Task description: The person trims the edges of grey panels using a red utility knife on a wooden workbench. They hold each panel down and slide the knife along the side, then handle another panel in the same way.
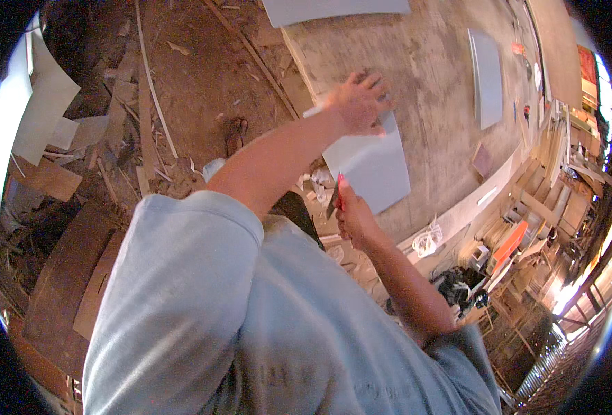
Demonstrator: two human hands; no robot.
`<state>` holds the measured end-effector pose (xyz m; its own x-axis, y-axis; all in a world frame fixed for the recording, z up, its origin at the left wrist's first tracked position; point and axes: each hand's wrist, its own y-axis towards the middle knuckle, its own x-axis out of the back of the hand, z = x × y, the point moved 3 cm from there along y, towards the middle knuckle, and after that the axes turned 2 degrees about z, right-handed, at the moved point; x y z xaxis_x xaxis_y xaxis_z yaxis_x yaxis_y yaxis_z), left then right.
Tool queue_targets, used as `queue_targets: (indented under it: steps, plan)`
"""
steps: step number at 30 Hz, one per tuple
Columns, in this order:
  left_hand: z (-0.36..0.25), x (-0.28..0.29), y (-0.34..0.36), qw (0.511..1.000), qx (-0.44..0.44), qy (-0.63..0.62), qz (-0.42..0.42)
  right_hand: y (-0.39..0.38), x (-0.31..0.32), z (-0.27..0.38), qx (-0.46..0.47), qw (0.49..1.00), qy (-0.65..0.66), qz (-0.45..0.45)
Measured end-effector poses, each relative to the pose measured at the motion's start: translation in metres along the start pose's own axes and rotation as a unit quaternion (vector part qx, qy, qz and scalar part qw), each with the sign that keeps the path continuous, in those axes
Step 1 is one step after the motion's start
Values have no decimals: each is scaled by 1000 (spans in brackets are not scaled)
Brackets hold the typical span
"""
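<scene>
My left hand (pixel 361 104) has its fingers spread over the far part of a white rectangular panel (pixel 373 171), and its outline is slightly blurred. The panel lies flat on a large worn wooden table (pixel 434 83). At the panel's near left edge, my right hand (pixel 358 220) is closed around a red-handled tool (pixel 342 196). A dark, flat part of it, like a blade, shows left of the fingers; its exact kind is too small to tell.
Further white panels lie on the table, one stack to the right (pixel 486 83) and a panel at the far edge (pixel 333 8). A small brown block (pixel 482 160) and a white cord bundle (pixel 427 239) sit near the right side. Wood scraps (pixel 50 176) litter the floor at left.
</scene>
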<state>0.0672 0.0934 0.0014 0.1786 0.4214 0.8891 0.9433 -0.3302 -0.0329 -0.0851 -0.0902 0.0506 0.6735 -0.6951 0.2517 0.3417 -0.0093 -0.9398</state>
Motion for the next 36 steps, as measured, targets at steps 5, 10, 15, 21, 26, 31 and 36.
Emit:
queue_targets:
  steps: [5, 10, 15, 21, 26, 31, 36]
  plan:
    - [-5, -9, -2, 999, 23, -15, -22, -23, 3, 21, -18, 1000, -9, 12]
    - [-4, 7, 4, 1000, 7, -26, 8, 6, 3, -1, 16, 994, -95, -58]
    - [-5, -19, -1, 998, 5, -27, -61, -6, 2, 33, 10, 993, -115, -37]
    - [-3, -10, -2, 999, 9, -15, -30, -18, 4, 26, 3, 998, -64, -10]
    - [-4, -3, -1, 999, 10, -40, -16, 15, -10, 32, 12, 997, -70, -12]
    - [-1, 4, -2, 999, 24, -44, 22, -12, 0, 45, -15, 999, -43, 2]
    - [-7, 1, -2, 999, 22, -39, 14, 7, -13, 32, -5, 997, -71, -21]
